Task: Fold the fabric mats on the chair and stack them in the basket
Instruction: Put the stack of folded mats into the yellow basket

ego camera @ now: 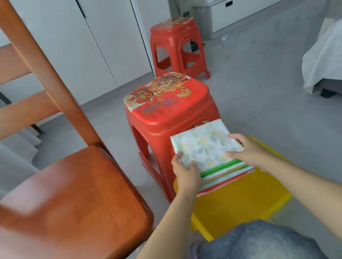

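Fingers (190,165) of the left hand (184,172) are curling over the near-left corner of the leaf-print mat (206,146), thumb on its top face, pinching that corner. Left of the yellow basket (239,199), the wooden chair (60,202) is showing a bare seat in the part that is in view, so I judge this to be the last mat going in, though the seat's edges are running out of frame. Just beyond the basket, the nearer red plastic stool (169,109) is standing close against it, with a second red stool (177,45) further back. Over the basket, the folded mat is lying flat on a stack of folded mats (226,175) whose green, orange and red edges are peeking out beneath it. At the mat's near-right corner, the right hand (245,151) is clamping thumb above and fingers round the far edge.

Risk, as I judge it: the stack is sitting toward the basket's far side and rising above the rim, so letting go unevenly could be sliding the top mat off or unfolding it.
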Demonstrator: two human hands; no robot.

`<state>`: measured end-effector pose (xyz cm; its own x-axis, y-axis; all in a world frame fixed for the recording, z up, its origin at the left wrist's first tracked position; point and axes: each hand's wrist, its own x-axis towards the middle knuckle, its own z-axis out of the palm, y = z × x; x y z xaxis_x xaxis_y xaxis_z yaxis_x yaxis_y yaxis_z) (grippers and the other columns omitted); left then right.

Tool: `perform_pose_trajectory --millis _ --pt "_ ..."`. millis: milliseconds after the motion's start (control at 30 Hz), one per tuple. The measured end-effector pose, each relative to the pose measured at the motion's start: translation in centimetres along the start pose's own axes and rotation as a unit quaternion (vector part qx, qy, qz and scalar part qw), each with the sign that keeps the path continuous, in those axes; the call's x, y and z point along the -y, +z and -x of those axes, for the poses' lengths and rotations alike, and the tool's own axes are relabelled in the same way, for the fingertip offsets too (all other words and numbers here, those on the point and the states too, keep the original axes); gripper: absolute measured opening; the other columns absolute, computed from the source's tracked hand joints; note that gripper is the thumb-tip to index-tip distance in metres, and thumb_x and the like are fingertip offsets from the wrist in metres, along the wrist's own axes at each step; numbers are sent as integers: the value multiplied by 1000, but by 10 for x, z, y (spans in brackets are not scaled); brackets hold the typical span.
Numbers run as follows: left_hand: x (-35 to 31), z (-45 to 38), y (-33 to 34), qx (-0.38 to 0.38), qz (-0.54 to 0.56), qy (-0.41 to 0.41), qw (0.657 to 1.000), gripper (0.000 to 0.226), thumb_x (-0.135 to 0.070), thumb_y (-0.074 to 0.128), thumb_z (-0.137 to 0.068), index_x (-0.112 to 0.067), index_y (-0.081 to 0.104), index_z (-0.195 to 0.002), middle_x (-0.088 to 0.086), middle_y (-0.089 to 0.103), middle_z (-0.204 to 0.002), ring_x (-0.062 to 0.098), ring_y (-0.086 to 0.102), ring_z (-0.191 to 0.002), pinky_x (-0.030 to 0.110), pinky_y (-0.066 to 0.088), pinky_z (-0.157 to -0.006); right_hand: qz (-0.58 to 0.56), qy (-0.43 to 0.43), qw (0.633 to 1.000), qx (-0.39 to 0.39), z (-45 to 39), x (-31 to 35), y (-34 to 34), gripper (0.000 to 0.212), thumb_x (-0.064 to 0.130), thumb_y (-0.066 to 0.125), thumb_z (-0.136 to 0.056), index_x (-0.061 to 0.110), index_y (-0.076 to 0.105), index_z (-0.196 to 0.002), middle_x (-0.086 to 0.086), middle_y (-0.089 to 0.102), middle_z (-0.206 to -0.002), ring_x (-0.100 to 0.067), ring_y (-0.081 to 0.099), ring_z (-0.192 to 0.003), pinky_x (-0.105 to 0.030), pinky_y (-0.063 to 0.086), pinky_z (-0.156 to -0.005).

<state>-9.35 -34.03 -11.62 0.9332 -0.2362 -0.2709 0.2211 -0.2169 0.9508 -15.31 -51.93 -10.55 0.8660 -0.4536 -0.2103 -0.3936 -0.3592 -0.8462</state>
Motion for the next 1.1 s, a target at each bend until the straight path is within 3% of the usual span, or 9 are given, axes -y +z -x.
perform_pose_trajectory --millis 67,167,267,333,467,600,833,967,1100 --pt "22 -4 8 5 -10 -25 1000 46 -9 45 -95 -22 29 -136 3 39 -140 15 54 -104 22 45 -77 19 20 1000 12 -6 -23 6 62 18 68 -83 26 37 -137 -1 30 -149 -17 29 -138 -31 37 -98" --pt "60 -11 25 36 -24 -86 995 52 -5 54 -90 -21 29 -133 7 44 -134 22 55 -110 28 51 -83 59 79 994 43 -16 -61 14 65 16 69 -82 26 35 -137 -2 28 -147 -20 30 -136 -29 45 -74" --pt "94 -19 46 68 -67 -134 986 64 -9 64 -87 -20 24 -135 9 35 -143 27 47 -123 35 45 -101 92 107 988 64 -31 -104 21 68 15 71 -80 25 34 -136 -6 27 -147 -21 30 -136 -33 39 -98" --pt "112 -28 59 72 -97 -168 978 70 -10 65 -87 -19 20 -140 10 29 -145 28 41 -128 33 42 -101 106 125 983 81 -42 -127 29 68 15 71 -80 24 33 -136 -6 27 -146 -22 30 -136 -35 36 -103" --pt "144 -56 80 72 -160 -229 957 92 -10 69 -83 -29 5 -148 12 18 -151 32 36 -131 39 39 -105 145 146 972 117 -65 -162 51 76 15 73 -79 23 27 -139 -8 21 -149 -25 29 -136 -37 34 -104" --pt "167 -77 101 148 -291 -306 895 113 -27 69 -85 -33 -29 -142 15 -2 -156 32 29 -138 39 31 -108 198 164 951 170 -83 -186 71 89 15 75 -76 23 17 -143 -12 12 -150 -31 32 -133 -38 36 -101" --pt "221 -90 114 187 -480 -300 803 109 -48 58 -88 -23 -33 -142 17 -4 -157 34 26 -137 39 26 -110 265 185 919 225 -100 -218 102 103 14 76 -76 26 2 -147 -12 9 -151 -32 35 -131 -40 38 -100" --pt "238 -89 115 145 -459 -321 816 117 -45 66 -83 -26 -33 -142 25 11 -150 33 30 -134 39 31 -107 311 179 905 230 -102 -227 113 107 19 77 -75 25 -2 -147 -11 11 -150 -32 37 -131 -41 39 -100" --pt "236 -89 113 131 -459 -308 823 121 -45 70 -79 -25 -32 -142 20 11 -147 30 32 -129 38 33 -107 362 175 887 228 -106 -228 116 109 24 77 -75 26 -5 -147 -11 13 -151 -32 40 -129 -43 42 -99"
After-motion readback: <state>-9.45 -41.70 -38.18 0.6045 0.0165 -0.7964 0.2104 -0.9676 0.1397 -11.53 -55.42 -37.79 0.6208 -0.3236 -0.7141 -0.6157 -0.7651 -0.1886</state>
